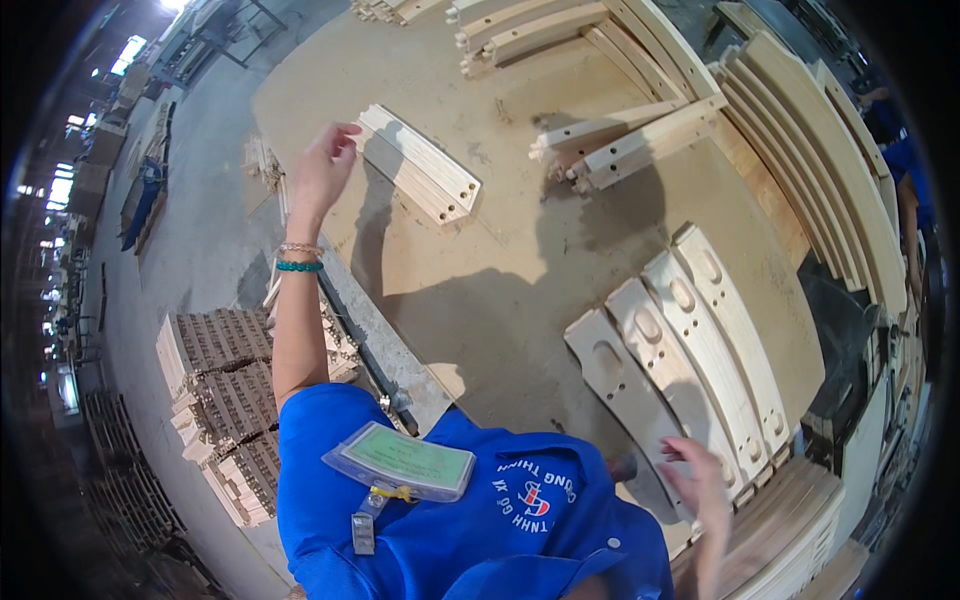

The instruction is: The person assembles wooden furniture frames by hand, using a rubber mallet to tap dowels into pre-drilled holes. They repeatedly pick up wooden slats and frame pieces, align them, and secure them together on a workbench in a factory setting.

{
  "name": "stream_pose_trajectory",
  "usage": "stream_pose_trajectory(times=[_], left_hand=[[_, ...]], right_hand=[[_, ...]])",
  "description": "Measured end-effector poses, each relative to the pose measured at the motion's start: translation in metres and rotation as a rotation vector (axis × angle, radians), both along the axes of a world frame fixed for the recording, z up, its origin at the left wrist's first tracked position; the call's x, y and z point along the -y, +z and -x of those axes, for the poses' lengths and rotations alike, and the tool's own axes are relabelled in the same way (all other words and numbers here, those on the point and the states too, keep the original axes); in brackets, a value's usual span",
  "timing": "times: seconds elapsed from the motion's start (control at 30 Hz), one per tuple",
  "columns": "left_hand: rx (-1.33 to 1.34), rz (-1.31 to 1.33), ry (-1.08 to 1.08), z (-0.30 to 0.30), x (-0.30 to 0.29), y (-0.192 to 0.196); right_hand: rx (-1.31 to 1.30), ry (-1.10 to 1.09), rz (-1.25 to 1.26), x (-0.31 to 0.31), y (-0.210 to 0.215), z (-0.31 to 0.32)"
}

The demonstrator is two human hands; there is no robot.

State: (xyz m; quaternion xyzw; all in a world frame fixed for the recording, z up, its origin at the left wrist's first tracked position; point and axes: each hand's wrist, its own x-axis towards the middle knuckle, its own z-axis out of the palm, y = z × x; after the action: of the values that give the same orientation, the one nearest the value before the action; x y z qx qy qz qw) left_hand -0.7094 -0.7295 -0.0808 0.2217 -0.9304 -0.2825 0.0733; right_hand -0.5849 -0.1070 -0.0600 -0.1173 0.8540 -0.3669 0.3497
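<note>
My left hand (328, 165) is raised at the far left, its fingers loosely bent and apart, with nothing visible in them. Its fingertips are beside the far end of a small group of pale wooden strips (420, 168) laid side by side, with dark holes at their near ends; whether they touch cannot be made out. My right hand (697, 482), slightly blurred, hovers with spread fingers at the near right. Close to it lie several curved wooden boards (720, 335) with oval slots and small holes. The nearest slotted board (625, 390) is in shadow.
Two wooden rails (650, 145) with dowelled ends rest at the right of the brown tabletop (470, 330). Similar rails (535, 30) are piled at the far edge. Long curved slats (800, 160) stand at the far right. Stacked wooden parts (225, 400) are left of the table.
</note>
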Motion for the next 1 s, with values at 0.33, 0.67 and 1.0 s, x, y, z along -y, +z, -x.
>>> stream_pose_trajectory(times=[0.33, 0.67, 1.0], left_hand=[[0.398, 0.726, -0.805, 0.058, -0.003, -0.057], [0.179, 0.597, -1.268, -0.016, -0.080, -0.030], [0.232, 0.612, -1.050, -0.084, -0.136, -0.019]], right_hand=[[-0.455, -0.256, -0.333, 0.048, -0.046, -0.144], [-0.654, -1.160, -0.367, 0.053, -0.058, -0.247], [-0.804, -0.672, -0.502, 0.023, -0.102, -0.264]])
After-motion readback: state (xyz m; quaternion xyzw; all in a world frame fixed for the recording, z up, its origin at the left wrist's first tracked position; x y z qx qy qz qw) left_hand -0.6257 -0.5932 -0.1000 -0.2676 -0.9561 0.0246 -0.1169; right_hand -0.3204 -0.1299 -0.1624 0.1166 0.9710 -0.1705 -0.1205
